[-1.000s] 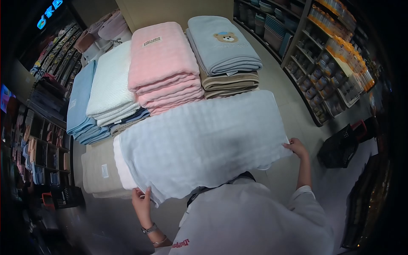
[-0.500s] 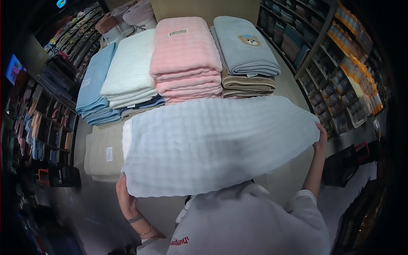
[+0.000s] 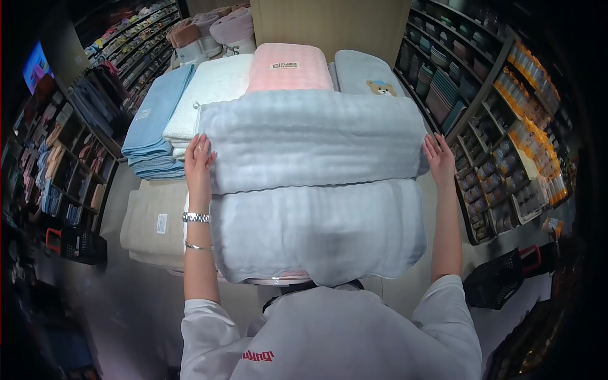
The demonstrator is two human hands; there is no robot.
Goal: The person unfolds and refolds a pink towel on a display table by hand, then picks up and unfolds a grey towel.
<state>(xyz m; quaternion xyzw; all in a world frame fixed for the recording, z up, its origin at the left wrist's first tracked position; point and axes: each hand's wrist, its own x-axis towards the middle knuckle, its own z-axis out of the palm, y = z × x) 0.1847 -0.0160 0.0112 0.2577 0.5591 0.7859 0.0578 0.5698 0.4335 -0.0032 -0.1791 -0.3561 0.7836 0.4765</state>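
A pale grey-blue towel (image 3: 316, 221) with a waffle-like texture spreads in front of me, with a wavy edge running across its middle. Its far part (image 3: 316, 133) covers the front of the pink towel stack (image 3: 288, 66) and part of the grey towel with a bear face (image 3: 364, 69). At the left side of the far part, my left hand (image 3: 199, 158) grips the border, thumb and fingers closed on it. Opposite, my right hand (image 3: 439, 157) holds the right border, its thumb hidden. A white towel (image 3: 212, 79) lies beyond my left hand.
Light blue towels (image 3: 155, 114) are stacked at the left, above a beige towel (image 3: 155, 221) with a white label. Shelves flank both sides, with orange-topped packs (image 3: 535, 133) on the right. Black baskets stand on the floor at left (image 3: 79, 246) and right (image 3: 500, 278).
Both hands have moved away from me, drawing the towel's far part over the pink stack's front. The towel, slanted before, now lies level in two bands. The view has shifted slightly.
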